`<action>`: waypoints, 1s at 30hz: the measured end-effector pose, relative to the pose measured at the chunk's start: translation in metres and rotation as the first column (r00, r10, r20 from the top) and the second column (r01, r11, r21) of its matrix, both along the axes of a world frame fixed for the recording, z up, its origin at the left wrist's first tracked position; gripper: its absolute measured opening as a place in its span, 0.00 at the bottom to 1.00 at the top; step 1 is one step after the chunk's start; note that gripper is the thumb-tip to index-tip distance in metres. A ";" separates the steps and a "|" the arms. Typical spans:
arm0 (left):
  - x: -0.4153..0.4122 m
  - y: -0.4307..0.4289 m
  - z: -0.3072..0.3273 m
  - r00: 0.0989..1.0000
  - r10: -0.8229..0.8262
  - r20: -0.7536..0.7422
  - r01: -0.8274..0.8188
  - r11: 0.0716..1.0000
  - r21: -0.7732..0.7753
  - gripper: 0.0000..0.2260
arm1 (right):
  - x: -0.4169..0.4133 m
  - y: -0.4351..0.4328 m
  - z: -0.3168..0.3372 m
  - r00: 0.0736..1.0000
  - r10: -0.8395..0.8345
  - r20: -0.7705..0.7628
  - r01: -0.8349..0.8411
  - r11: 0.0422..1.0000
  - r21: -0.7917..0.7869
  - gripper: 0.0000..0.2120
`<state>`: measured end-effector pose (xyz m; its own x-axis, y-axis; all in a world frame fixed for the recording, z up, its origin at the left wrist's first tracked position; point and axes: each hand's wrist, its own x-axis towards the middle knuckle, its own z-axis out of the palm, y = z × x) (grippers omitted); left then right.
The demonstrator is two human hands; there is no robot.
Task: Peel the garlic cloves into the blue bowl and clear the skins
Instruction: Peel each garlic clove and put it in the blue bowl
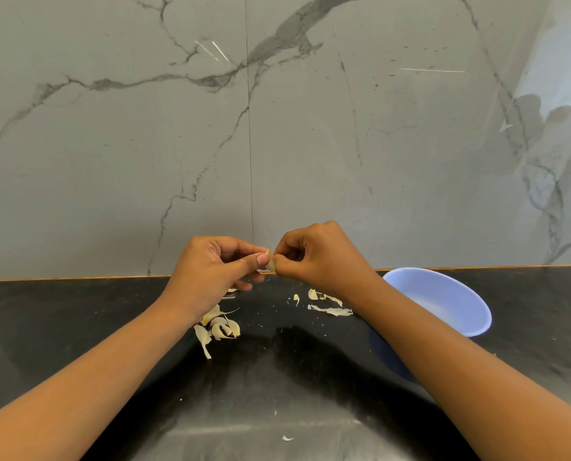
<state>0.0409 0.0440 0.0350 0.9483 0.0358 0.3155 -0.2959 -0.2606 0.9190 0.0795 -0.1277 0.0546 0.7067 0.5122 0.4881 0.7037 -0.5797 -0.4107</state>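
A pale garlic clove [270, 263] is held above the black counter between both hands. My left hand [210, 271] pinches it from the left with thumb and fingers. From the right, my right hand [317, 257] pinches it, and a thin strand of skin sticks up from the clove. Several unpeeled cloves [219, 327] lie in a small heap under my left wrist. Loose skins [329, 306] lie scattered beneath my right hand. The blue bowl [457, 304] stands at the right, partly hidden by my right forearm; its visible inside looks bare.
The black counter [111, 327] meets a grey marble wall [177, 144] right behind my hands. Small skin flakes [287, 438] dot the counter near the front edge.
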 end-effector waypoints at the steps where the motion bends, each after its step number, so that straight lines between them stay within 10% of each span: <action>1: 0.000 0.000 0.000 1.000 -0.001 -0.002 0.001 1.000 -0.001 0.09 | 0.000 0.001 -0.001 1.000 -0.008 0.004 0.008 1.000 0.001 0.09; 10: 0.000 0.000 0.000 1.000 -0.016 -0.014 0.016 1.000 -0.015 0.09 | -0.002 0.003 -0.004 0.999 -0.042 -0.022 0.042 0.999 0.008 0.08; 20: 0.002 0.001 0.001 0.994 -0.069 -0.081 0.057 0.988 -0.142 0.06 | 0.001 0.000 -0.001 0.828 0.147 -0.541 0.051 0.941 0.334 0.05; 30: 0.001 0.000 -0.001 0.993 -0.046 -0.111 0.033 0.992 -0.124 0.10 | 0.002 -0.002 0.002 0.910 0.065 -0.411 0.007 0.985 0.170 0.04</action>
